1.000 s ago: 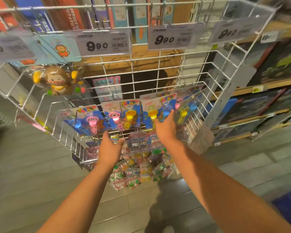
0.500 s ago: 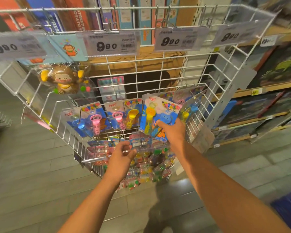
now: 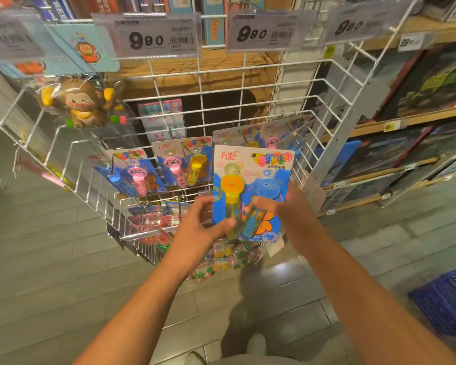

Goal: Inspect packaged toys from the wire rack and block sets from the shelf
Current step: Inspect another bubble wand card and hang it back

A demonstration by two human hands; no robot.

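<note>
Item: blister-card toy pack, held upright between hands, clear of wire rack. Left hand thumb-pinched on lower edge; right hand gripped on right side. Risk: card bent or dropped if grip loosened.

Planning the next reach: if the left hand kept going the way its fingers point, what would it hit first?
The left hand already holds the bubble toy card, so it meets that first. Beyond the card, the line probably leads to the other cards hanging on the wire rack, though depth is unclear.
</note>
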